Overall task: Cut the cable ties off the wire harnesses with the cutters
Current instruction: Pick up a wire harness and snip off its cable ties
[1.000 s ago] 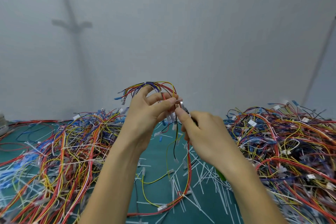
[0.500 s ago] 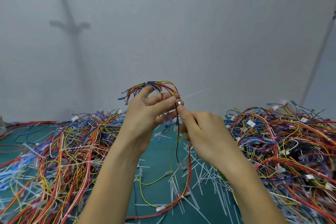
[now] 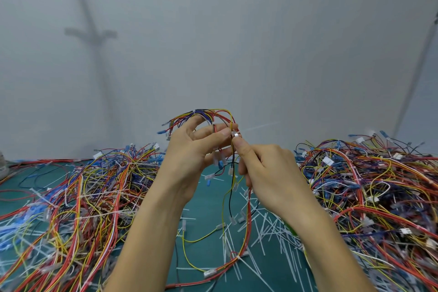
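L hand fingers curled, pinching multicoloured wire harness; R hand fingers closed round silver-tipped cutters, tip at harness.

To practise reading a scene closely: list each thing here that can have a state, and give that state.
left hand: grips the raised harness
right hand: grips the cutters
harness: lifted, tail hanging to the mat, white ties on it
cutters: tip at the harness wires; open or closed unclear
cut ties: lying loose on the mat
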`<action>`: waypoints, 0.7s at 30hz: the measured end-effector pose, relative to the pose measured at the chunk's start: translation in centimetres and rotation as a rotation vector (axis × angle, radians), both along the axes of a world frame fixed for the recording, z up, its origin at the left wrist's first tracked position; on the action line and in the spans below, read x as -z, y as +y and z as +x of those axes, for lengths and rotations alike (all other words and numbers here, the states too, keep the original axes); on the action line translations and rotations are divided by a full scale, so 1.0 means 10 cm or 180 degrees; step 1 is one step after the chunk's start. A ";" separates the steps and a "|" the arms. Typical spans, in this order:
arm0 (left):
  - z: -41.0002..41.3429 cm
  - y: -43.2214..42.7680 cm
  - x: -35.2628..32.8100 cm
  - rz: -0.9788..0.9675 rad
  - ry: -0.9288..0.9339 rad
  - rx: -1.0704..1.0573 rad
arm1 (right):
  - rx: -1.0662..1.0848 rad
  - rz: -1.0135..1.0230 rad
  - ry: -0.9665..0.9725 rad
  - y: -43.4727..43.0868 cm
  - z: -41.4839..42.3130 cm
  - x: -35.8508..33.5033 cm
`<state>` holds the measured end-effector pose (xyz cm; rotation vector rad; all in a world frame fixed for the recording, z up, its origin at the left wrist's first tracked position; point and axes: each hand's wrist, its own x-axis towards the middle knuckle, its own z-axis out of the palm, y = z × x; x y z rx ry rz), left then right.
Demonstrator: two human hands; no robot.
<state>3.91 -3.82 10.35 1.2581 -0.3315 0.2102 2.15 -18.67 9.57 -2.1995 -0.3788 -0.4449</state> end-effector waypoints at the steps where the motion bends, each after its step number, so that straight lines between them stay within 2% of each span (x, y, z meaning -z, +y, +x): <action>1: 0.00 0.00 0.00 0.0003 0.0002 -0.0015 | -0.0001 0.0022 0.0000 0.00 0.00 0.00; 14: 0.00 0.00 0.02 0.0401 -0.0033 -0.0225 | -0.0087 0.0146 -0.0001 -0.01 0.02 0.04; 21: 0.01 0.06 0.00 0.0213 0.0027 -0.0302 | 0.0247 0.1064 -0.0134 -0.05 0.07 0.03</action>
